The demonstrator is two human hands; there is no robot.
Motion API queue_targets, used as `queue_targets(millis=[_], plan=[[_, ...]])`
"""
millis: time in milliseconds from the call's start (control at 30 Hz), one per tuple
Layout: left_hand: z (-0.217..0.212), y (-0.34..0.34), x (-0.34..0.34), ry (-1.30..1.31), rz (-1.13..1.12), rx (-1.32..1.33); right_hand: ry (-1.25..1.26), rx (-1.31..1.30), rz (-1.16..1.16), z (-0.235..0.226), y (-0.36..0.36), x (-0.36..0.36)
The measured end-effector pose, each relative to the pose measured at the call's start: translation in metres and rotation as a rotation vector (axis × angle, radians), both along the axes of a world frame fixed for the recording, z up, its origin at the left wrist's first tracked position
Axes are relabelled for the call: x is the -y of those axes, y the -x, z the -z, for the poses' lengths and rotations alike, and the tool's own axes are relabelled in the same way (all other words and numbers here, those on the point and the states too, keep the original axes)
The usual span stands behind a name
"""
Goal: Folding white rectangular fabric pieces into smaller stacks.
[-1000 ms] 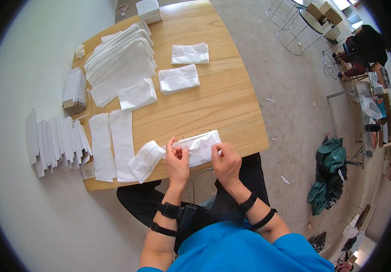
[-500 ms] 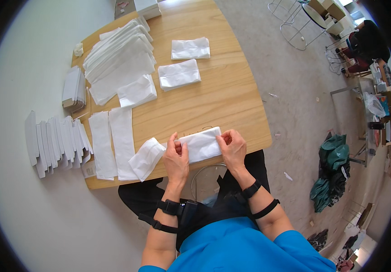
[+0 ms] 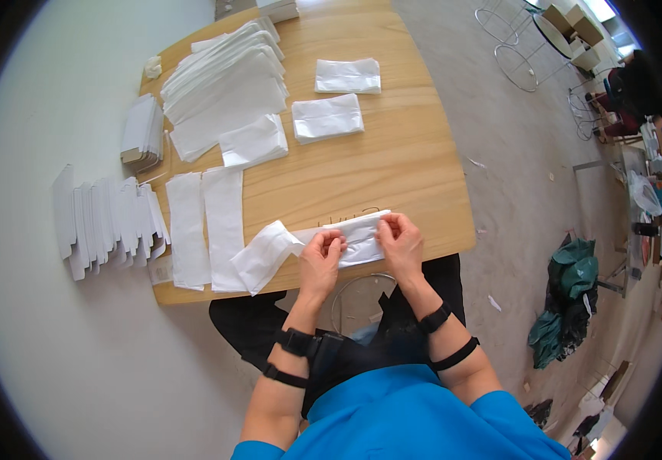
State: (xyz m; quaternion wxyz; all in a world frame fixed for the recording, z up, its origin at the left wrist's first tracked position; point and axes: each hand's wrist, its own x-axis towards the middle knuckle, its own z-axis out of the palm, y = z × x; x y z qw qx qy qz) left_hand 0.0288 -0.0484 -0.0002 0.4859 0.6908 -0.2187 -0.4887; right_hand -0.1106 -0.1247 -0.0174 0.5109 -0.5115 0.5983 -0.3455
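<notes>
At the near edge of the table, a white folded sheet point(image 3: 362, 244) of thin, slightly shiny material lies between my hands, with a crease running along its length. My left hand point(image 3: 321, 262) is at its left end, fingers curled in and thumb pressed against them on the sheet. The right end is pinched between the thumb and fingers of my right hand point(image 3: 402, 244). Just left of my left hand rests another white folded piece point(image 3: 264, 259), set at a slant. Two long white strips point(image 3: 224, 230) lie side by side beyond it.
Two small stacks of folded white pieces point(image 3: 328, 119) lie farther back. A large fanned pile of white sheets point(image 3: 227, 84) covers the far left. Flat white cartons point(image 3: 108, 222) stand along the wall side. Dark green bags point(image 3: 574, 264) lie on the floor at right.
My left hand's thumb and fingers, apart before, have closed at the sheet's left end. The sheet, smoother earlier, now shows a lengthwise fold. The whole view has shifted a little.
</notes>
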Motion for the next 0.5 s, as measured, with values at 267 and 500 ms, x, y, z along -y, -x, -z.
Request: queue_targets(millis=[267, 500], plan=[[-0.022, 0.002, -0.055, 0.076, -0.298, 0.479, 0.218, -0.225, -0.172, -0.048, -0.012, -0.007], [-0.010, -0.054, -0.171, 0.086, -1.022, 0.019, 0.938, -0.189, -0.835, -0.057, -0.099, -0.089]])
